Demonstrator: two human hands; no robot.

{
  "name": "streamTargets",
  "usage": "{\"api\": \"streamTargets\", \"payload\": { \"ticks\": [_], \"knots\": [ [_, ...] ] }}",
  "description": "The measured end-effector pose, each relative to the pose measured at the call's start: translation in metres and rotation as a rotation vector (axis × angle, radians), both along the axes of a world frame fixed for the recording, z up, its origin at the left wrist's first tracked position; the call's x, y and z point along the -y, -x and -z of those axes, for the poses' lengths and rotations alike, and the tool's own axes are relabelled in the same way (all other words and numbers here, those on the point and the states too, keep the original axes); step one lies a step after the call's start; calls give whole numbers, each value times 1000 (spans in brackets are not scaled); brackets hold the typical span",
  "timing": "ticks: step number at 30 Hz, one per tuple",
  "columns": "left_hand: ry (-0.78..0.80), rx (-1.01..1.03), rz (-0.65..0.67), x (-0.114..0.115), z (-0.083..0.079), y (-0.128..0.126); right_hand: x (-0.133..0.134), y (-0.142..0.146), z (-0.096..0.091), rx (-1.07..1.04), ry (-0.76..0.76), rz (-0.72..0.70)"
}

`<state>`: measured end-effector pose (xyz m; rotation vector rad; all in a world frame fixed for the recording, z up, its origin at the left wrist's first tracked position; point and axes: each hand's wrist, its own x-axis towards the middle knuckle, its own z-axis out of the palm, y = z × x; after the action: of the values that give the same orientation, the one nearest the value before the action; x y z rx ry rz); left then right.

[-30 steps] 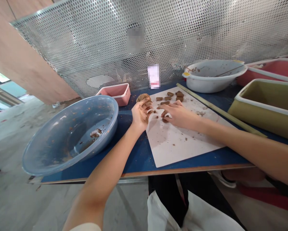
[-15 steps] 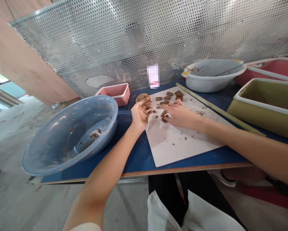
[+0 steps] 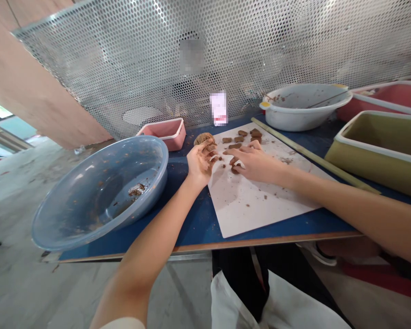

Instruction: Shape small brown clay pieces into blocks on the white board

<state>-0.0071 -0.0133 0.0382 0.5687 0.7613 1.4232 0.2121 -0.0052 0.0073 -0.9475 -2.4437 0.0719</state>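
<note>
My left hand [image 3: 200, 164] is turned palm up at the left edge of a white board [image 3: 246, 219]. Its fingers are apart and loosely curved, with brown clay smeared on them and nothing gripped. Just behind them lies a rough ball of clay [image 3: 204, 138]. Over the board, my right hand [image 3: 251, 162] is palm down, fingers bent and spread. A dark clay piece [image 3: 237, 168] is partly hidden under its thumb side. Several shaped clay pieces [image 3: 238, 139] lie beyond it, and small crumbs [image 3: 220, 158] sit between the two hands.
At left stands a big translucent blue basin [image 3: 71, 196], with a small pink tub [image 3: 178, 137] behind. A bamboo strip [image 3: 315, 157] lies along the board's right side. Past it are a white basin [image 3: 294, 116], an olive planter [image 3: 373, 169] and a red tub [image 3: 397, 98]. Perforated metal [image 3: 130, 59] borders the back.
Both hands keep almost the same pose and place. The clay pieces lie as before; only a very slight shift of the view shows.
</note>
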Motion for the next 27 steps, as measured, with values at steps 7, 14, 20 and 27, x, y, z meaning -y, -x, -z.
{"api": "streamTargets", "payload": {
  "ticks": [7, 14, 20, 27],
  "knots": [
    [3, -12, -14, -1, 1, 1, 2, 1, -4, 1, 34, 8],
    [-6, -26, -1, 1, 0, 0, 3, 3, -1, 11, 1, 11],
    [7, -45, -1, 0, 0, -2, 2, 4, 2, 4, -8, 3],
    [-1, -56, 2, -2, 2, 1, 5, 3, -8, 18, 18, 26]
  ]
}}
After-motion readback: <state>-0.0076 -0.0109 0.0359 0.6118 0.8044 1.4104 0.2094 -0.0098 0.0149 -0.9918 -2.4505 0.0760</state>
